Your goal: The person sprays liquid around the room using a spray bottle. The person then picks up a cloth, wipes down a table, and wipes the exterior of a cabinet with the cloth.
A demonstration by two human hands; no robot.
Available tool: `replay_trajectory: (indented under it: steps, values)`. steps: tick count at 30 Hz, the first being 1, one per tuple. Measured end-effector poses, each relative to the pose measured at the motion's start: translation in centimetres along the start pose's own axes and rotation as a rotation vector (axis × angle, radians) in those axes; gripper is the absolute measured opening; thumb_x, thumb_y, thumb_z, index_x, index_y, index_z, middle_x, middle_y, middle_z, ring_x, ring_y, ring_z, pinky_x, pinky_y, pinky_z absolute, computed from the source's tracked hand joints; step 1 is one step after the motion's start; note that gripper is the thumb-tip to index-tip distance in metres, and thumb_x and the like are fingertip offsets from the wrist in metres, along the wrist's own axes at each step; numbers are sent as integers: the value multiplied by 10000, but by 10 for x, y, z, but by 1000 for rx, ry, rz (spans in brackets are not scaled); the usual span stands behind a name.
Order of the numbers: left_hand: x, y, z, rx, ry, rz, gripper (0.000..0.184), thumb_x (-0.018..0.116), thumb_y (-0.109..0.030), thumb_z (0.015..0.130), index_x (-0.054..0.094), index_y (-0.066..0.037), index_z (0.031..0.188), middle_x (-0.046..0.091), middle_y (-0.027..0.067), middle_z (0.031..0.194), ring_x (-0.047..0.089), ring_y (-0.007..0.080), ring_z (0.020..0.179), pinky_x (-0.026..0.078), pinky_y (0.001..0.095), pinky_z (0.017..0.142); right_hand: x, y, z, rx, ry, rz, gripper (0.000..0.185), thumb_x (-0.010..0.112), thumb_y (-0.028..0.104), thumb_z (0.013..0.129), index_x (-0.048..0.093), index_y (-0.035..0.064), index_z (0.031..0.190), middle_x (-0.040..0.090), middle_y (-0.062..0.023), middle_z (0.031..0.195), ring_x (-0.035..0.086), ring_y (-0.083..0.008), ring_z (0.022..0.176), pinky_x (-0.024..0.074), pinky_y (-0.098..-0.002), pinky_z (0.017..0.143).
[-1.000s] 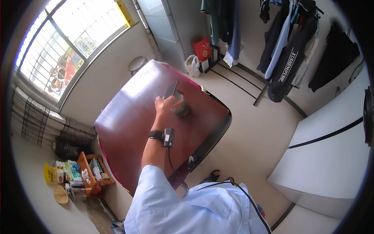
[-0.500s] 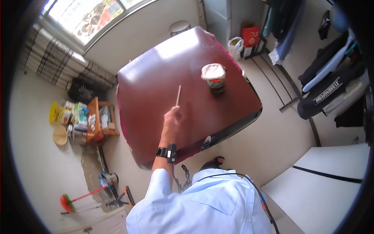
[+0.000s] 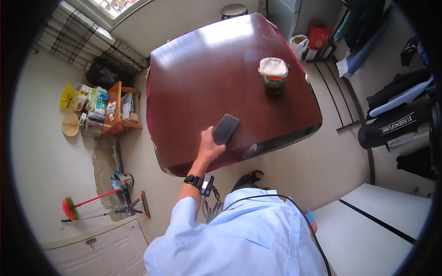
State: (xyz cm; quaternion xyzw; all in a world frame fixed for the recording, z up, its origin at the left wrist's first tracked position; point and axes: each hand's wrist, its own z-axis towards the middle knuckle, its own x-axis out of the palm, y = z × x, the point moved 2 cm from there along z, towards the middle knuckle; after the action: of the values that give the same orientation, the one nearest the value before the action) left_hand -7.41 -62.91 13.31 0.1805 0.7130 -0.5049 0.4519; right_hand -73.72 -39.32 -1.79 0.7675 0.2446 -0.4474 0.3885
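Observation:
My left hand [image 3: 212, 146] is closed on the lower left edge of a dark smartphone [image 3: 225, 129], its flat dark face turned up to me. The phone is over the near part of the dark red table [image 3: 193, 96]; I cannot tell whether it touches the top. A jar-like container [image 3: 275, 85] with a pale cloth cover [image 3: 273, 67] stands on the table beyond the phone, to the right. Just a sliver of my right hand [image 3: 314, 227] shows beside my shirt, against a small blue item [image 3: 310, 216]; its fingers are mostly hidden.
A wooden shelf [image 3: 120, 108] with packets stands left of the table. A round stool [image 3: 234, 10] is behind it. Clothes hang on the right above a rack [image 3: 363, 138]. White cabinets [image 3: 363, 221] are near right. A black cable [image 3: 258, 197] crosses my shirt.
The phone, seen edge-on before, has turned so its broad face shows. My left hand has moved nearer to the table's front edge. The view has shifted; the covered container stays on the table.

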Motion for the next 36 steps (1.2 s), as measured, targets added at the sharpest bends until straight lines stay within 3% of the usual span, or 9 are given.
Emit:
replay_trajectory:
  steps: [1, 11, 14, 16, 18, 20, 22, 30, 36]
  values:
    - [-2, 1, -4, 57, 79, 20, 910, 773, -178, 621, 331, -21, 1400, 425, 226, 1246, 450, 393, 1221, 429, 419, 1041, 2, -3, -1, 1, 4, -6, 335, 420, 222, 954, 570, -74, 905, 611, -322, 917, 561, -520, 891, 437, -551, 762]
    - [-32, 8, 10, 197, 232, 120, 920, 769, -142, 627, 328, -31, 1427, 454, 192, 1296, 472, 367, 1223, 414, 404, 1064, 27, -49, -30, 6, 25, -90, 329, 418, 215, 957, 565, -73, 896, 600, -329, 913, 555, -524, 894, 434, -552, 765]
    - [-36, 6, 14, -31, 335, -117, 894, 748, -149, 645, 349, -23, 1435, 506, 185, 1286, 528, 337, 1177, 437, 386, 1037, 40, -66, -37, -40, -29, -98, 328, 415, 211, 960, 569, -71, 898, 603, -324, 921, 564, -510, 900, 435, -544, 771]
    - [-31, 14, 12, -174, 527, -582, 864, 730, -119, 639, 384, -3, 1422, 543, 158, 1288, 567, 289, 1145, 472, 412, 1003, 51, -72, -44, -91, -114, -100, 327, 413, 210, 962, 572, -68, 900, 605, -318, 921, 570, -501, 899, 436, -539, 772]
    - [-30, 7, -2, -335, 751, -1149, 860, 734, -95, 623, 400, 5, 1409, 541, 149, 1297, 568, 274, 1150, 484, 437, 994, 57, -72, -48, -26, -21, -63, 321, 414, 205, 965, 571, -66, 898, 605, -310, 908, 576, -491, 885, 437, -533, 763]
    - [-22, -5, -14, -263, 839, -1342, 855, 745, -44, 608, 412, 19, 1393, 532, 159, 1307, 570, 287, 1150, 477, 465, 1013, 56, -65, -52, 26, 38, -40, 315, 415, 201, 967, 570, -64, 896, 604, -305, 898, 578, -484, 873, 438, -529, 756]
    - [-17, -21, -24, -243, 991, -1670, 773, 782, -17, 640, 456, 60, 1336, 560, 174, 1228, 571, 279, 1142, 478, 413, 1031, 56, -54, -58, 27, 40, -9, 311, 415, 198, 967, 568, -63, 893, 601, -301, 889, 576, -481, 861, 437, -525, 751]
    - [-18, -64, -14, -39, 1088, -1740, 895, 864, -88, 566, 443, 69, 1340, 562, 176, 1212, 580, 293, 1126, 461, 451, 1043, 35, 10, -64, 18, 36, 106, 286, 420, 179, 965, 551, -59, 875, 588, -286, 843, 569, -462, 805, 429, -510, 725]
    - [-22, -50, 10, -90, 920, -1643, 807, 806, -91, 628, 453, 72, 1335, 563, 170, 1203, 619, 312, 1068, 471, 506, 1015, 35, 7, -66, 35, 0, 94, 271, 428, 168, 958, 535, -60, 859, 576, -286, 832, 559, -456, 782, 420, -506, 712]
